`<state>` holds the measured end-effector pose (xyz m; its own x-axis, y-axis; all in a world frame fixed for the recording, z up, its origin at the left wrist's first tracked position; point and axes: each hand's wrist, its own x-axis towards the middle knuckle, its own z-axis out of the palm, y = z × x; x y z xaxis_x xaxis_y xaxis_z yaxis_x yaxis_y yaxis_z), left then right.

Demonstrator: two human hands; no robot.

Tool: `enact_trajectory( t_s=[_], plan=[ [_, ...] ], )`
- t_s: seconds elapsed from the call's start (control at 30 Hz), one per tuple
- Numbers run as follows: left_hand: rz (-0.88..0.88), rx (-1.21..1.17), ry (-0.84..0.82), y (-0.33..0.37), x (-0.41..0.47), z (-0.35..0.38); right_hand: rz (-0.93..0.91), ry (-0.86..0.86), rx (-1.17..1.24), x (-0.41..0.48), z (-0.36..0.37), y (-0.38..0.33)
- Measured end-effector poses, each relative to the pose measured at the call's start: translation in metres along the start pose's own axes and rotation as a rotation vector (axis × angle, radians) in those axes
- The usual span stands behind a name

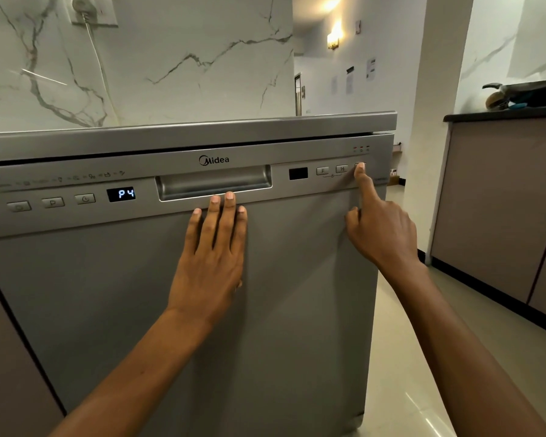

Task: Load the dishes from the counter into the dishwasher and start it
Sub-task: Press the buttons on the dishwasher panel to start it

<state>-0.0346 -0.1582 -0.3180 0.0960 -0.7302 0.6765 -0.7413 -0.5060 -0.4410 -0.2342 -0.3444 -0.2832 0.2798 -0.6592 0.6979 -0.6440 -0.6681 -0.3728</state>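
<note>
Evidently the dishwasher (139,294) was closed, its display (121,194) reading P4. The left hand (212,260) lay flat, fingers straight, bracing the door; the right hand (382,234) set its forefinger on the end button (356,164). Recommended: one firm, brief press.

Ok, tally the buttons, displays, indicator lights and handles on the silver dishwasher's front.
Grey rectangular push buttons: 6, one mostly under the right hand index fingertip
Black display windows: 2, one showing P4
Small red indicator lights: 3
Recessed silver door handle: 1
Total: 12
</note>
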Motion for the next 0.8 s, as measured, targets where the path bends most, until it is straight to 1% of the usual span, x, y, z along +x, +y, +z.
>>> enact_trajectory(
  t_s=[0.2,0.37,0.5,0.67,0.8],
  plan=[
    [-0.011,0.015,-0.003,0.0,-0.001,0.0,0.001,0.023,0.03,0.0,0.004,-0.002],
    [-0.008,0.028,-0.018,0.0,0.0,0.0,0.014,0.022,0.007,0.004,-0.003,-0.003],
    [-0.015,0.016,-0.04,-0.003,-0.002,-0.004,0.03,-0.031,-0.037,0.002,-0.009,-0.006],
    [0.01,-0.043,-0.125,-0.008,-0.002,-0.01,0.101,-0.177,-0.18,-0.008,-0.026,-0.018],
    [-0.007,-0.089,-0.105,-0.01,-0.004,-0.017,0.059,-0.146,-0.235,-0.024,-0.031,-0.046]
  ],
)
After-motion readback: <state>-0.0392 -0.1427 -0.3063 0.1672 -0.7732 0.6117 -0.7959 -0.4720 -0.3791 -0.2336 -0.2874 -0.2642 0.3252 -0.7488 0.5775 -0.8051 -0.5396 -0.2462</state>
